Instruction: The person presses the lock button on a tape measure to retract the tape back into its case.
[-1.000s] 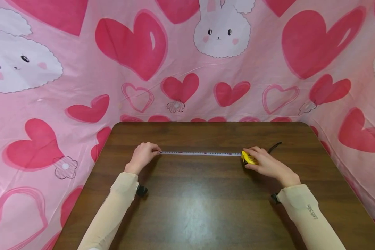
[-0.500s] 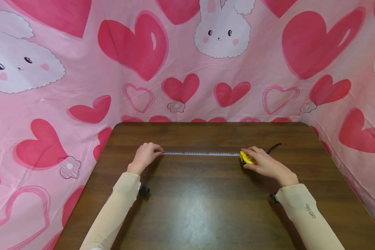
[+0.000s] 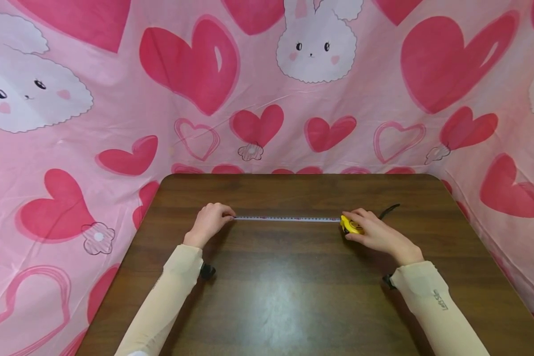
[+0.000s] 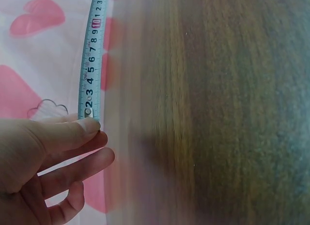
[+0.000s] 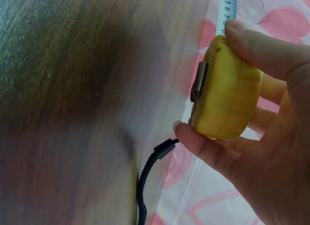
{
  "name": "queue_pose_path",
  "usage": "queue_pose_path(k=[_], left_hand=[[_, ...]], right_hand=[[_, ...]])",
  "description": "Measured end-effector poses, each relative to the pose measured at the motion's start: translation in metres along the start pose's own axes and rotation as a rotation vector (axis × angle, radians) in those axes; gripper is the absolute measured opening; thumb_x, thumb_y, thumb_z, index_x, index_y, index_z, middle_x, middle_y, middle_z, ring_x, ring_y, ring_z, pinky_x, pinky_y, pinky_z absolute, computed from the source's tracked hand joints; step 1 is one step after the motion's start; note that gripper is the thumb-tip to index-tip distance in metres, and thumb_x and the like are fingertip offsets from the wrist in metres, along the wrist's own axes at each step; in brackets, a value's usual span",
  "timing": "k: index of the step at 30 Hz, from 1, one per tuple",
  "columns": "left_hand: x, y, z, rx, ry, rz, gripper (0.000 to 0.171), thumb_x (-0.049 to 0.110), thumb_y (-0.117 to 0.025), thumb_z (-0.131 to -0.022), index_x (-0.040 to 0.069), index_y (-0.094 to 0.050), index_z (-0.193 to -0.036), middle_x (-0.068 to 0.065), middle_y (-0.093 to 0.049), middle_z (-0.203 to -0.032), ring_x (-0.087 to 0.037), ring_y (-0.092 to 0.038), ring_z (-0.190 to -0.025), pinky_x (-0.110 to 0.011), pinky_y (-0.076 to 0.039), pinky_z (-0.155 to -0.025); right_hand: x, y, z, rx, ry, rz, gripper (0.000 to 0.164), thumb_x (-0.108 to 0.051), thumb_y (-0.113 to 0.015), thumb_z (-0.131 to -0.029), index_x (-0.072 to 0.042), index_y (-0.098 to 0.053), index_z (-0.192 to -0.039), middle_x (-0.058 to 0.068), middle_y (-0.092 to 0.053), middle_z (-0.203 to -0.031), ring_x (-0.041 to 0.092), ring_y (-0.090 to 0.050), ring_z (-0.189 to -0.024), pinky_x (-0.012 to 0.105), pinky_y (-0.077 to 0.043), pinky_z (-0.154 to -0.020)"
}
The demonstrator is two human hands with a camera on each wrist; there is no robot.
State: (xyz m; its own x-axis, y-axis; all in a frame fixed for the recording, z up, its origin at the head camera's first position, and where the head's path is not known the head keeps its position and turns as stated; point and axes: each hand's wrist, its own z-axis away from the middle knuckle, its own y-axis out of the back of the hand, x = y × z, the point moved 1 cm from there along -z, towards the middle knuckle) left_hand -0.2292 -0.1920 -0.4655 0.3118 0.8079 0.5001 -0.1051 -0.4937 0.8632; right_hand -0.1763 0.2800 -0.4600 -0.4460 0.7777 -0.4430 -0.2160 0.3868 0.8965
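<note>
A yellow tape measure (image 3: 352, 225) sits in my right hand (image 3: 376, 233), whose fingers and thumb grip its case. Its pale printed blade (image 3: 289, 218) stretches leftward in a straight line above the table. At the blade's free end, my left hand (image 3: 210, 222) pinches the tip between thumb and finger. In the left wrist view the blade (image 4: 90, 65) shows its numbers, and the thumb covers the very end. The right wrist view shows the case (image 5: 230, 92) with a metal clip (image 5: 199, 82) on its side. A black wrist strap (image 5: 143, 186) hangs from the case.
The brown wooden table (image 3: 276, 287) spreads under both hands. Behind it and at its sides hangs a pink cloth (image 3: 267, 99) with hearts and rabbit faces. A small black device (image 3: 207, 271) is on the left wrist, another (image 3: 388, 282) on the right.
My left hand has moved slightly right and my right hand slightly left. The exposed length of blade between them is a little shorter. Both hands keep their holds.
</note>
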Motion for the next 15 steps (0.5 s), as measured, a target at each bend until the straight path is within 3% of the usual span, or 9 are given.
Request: queue_pose_path(k=[8, 15], left_hand=[[0.0022, -0.0016, -0.0004, 0.014, -0.005, -0.031, 0.011, 0.012, -0.079, -0.093, 0.011, -0.083, -0.104, -0.009, -0.079, -0.104, -0.026, -0.069, -0.090, -0.048, -0.059, -0.088], [0.0029, -0.0050, 0.0000, 0.016, -0.013, -0.027, 0.011, 0.012, -0.079, -0.093, 0.011, -0.083, -0.103, -0.008, -0.079, -0.103, -0.025, -0.068, -0.088, -0.047, -0.058, -0.087]], right_hand=[[-0.0017, -0.0008, -0.0028, 0.001, 0.023, 0.022, 0.066, -0.024, -0.077, -0.096, 0.007, -0.050, -0.148, 0.026, -0.057, -0.133, 0.043, -0.055, -0.117, 0.063, -0.046, -0.101], [-0.0018, -0.0023, -0.0035, -0.021, -0.006, 0.000, 0.067, -0.027, -0.075, -0.097, 0.005, -0.049, -0.150, 0.025, -0.056, -0.135, 0.041, -0.054, -0.118, 0.064, -0.047, -0.103]])
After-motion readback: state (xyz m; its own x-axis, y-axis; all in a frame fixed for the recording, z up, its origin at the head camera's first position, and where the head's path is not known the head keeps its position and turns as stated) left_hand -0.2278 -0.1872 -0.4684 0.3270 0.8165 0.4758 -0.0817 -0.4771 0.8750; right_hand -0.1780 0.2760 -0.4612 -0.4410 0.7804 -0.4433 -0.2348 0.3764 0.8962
